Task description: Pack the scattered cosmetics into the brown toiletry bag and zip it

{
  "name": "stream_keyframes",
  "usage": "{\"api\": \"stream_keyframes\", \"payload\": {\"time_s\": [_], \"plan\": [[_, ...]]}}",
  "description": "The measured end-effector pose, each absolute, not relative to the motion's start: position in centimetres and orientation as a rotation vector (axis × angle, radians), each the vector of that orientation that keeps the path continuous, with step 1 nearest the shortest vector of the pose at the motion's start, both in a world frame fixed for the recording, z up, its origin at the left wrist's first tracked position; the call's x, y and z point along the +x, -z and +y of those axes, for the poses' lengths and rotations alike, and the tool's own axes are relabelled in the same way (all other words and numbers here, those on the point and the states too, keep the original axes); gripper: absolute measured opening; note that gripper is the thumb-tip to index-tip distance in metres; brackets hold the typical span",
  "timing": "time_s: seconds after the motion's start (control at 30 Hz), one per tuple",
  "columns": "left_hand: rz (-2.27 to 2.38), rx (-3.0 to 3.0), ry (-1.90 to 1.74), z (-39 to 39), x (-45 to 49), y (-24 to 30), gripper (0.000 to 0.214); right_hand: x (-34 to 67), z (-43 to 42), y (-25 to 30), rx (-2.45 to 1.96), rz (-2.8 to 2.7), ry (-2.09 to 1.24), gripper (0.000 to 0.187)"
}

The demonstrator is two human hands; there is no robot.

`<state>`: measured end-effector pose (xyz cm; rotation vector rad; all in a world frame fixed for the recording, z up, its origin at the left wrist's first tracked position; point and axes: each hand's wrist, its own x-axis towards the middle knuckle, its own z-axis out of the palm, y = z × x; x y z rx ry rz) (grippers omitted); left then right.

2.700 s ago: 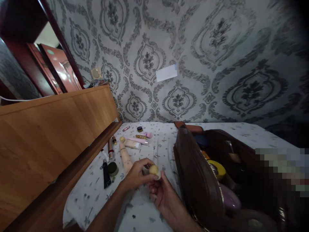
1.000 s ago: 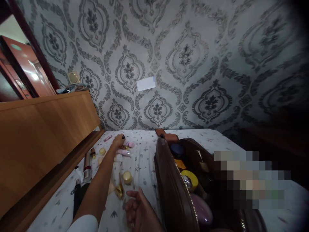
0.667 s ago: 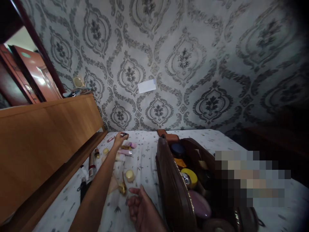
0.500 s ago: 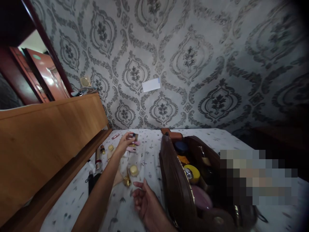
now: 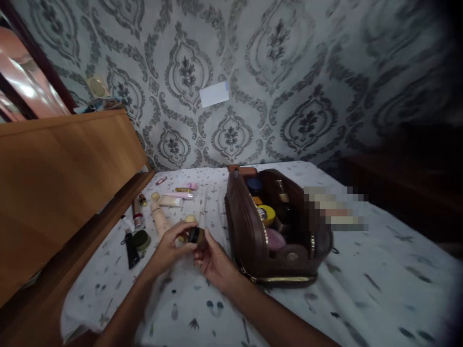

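Note:
Both my hands meet over the bed sheet around a small black-capped bottle (image 5: 196, 235) with a brownish see-through body. My left hand (image 5: 172, 248) pinches its dark cap between thumb and fingers. At the body end, the fingers of my right hand (image 5: 216, 262) are closed on the same bottle. A round pale-yellow item (image 5: 190, 219) lies just beyond, partly hidden by my left fingers. To the right stands an unzipped brown bag (image 5: 246, 236) holding a yellow round container (image 5: 266, 215), a pink round item (image 5: 275, 239) and a dark blue lid (image 5: 254, 184).
Left of my hands lie a black tube (image 5: 131, 250), a dark green round jar (image 5: 141, 239), a beige tube (image 5: 159, 219) and a pink tube (image 5: 183, 195). A wooden headboard (image 5: 72, 178) borders the left side. Patterned wallpaper (image 5: 231, 135) rises behind the bed.
My left hand has drawn back from the far items with the bottle, bringing it to my right hand, which now grips it too. The view has tilted down and shifted right.

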<state>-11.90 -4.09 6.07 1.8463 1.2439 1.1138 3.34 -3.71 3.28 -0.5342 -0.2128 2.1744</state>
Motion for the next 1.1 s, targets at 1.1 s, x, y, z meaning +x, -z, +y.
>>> {"api": "stream_keyframes", "payload": {"time_s": [1.1], "plan": [[1.271,1.884,-1.231,-5.3,-12.1,-5.2,0.044,3.7,-3.8,-3.4,-0.458,-0.454,-2.146,0.039]]}}
